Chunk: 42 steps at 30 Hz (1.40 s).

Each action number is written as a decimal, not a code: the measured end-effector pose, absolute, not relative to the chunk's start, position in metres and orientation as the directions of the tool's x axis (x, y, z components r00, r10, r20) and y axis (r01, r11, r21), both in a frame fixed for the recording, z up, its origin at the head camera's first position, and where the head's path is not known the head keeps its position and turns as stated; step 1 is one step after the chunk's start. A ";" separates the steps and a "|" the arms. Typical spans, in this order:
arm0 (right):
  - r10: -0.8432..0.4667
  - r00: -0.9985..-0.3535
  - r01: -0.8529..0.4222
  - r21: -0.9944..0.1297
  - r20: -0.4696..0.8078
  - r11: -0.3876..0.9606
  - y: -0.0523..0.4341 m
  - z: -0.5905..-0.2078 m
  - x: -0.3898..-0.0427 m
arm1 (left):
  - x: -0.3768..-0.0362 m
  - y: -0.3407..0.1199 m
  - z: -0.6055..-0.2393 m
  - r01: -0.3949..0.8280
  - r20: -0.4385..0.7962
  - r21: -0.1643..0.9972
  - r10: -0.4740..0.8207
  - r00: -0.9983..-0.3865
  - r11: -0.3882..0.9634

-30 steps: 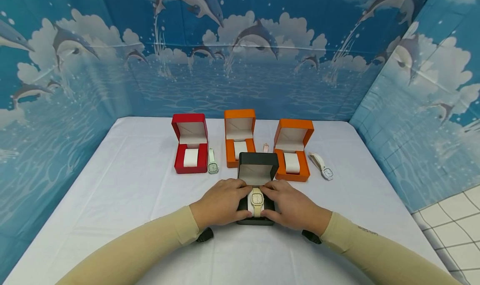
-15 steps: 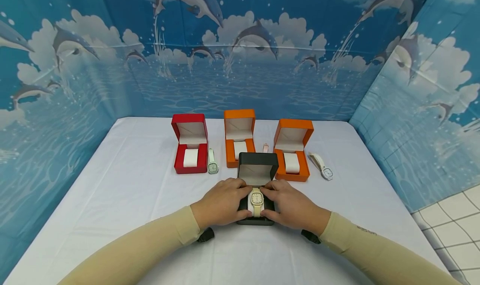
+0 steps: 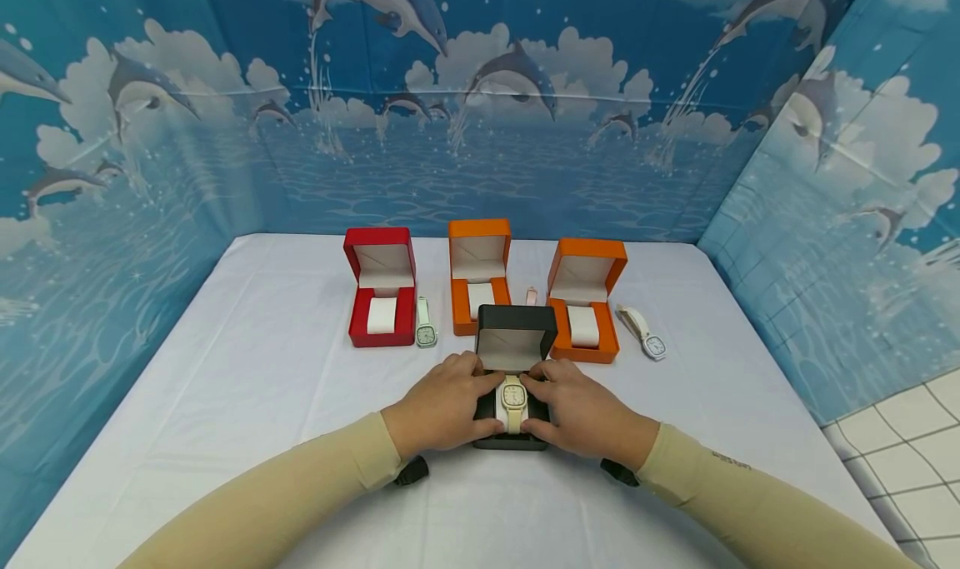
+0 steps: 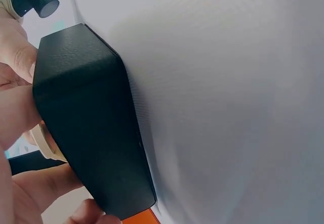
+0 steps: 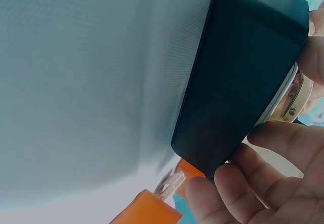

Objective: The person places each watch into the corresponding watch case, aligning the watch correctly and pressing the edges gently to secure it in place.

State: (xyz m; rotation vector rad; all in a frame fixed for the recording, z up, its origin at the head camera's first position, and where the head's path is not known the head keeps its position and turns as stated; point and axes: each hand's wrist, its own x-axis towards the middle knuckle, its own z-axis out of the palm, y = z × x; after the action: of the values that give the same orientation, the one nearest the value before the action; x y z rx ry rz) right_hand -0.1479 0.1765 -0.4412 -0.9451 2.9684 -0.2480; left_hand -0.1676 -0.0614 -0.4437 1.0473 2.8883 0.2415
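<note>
A cream square-faced watch [image 3: 513, 396] sits on a white cushion inside the open black watch box [image 3: 516, 442]. My left hand [image 3: 442, 402] grips the watch's cushion at its left ends, thumb near the front and index finger near the back. Mirroring it, my right hand [image 3: 585, 409] has its thumb and index finger at the right ends. In the left wrist view, fingers [image 4: 50, 181] reach over the edge of the black box [image 4: 96, 128]. The right wrist view shows the watch [image 5: 296, 100] rising above the box rim, with other fingers [image 5: 238, 188] curled at the hinge corner.
Behind stand an open red watch box [image 3: 405, 319] and two orange ones, the left orange box [image 3: 460, 302] and the right orange box [image 3: 609, 336], each with a bare cushion. A green watch [image 3: 425, 327], a pink strap [image 3: 532, 295] and a white watch [image 3: 645, 333] lie between or beside them.
</note>
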 end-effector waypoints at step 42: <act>-0.537 -0.843 -0.527 -0.181 -0.009 0.831 0.177 -0.432 -0.143 | -0.166 -0.070 -0.428 0.564 -0.058 0.265 0.597 -0.800 0.782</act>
State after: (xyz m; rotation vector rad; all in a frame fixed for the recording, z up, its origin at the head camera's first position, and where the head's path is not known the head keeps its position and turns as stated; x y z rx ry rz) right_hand -0.1435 0.1774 -0.4320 -0.8576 2.9482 -0.2645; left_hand -0.1663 -0.0704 -0.4281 0.9285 2.8338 0.3549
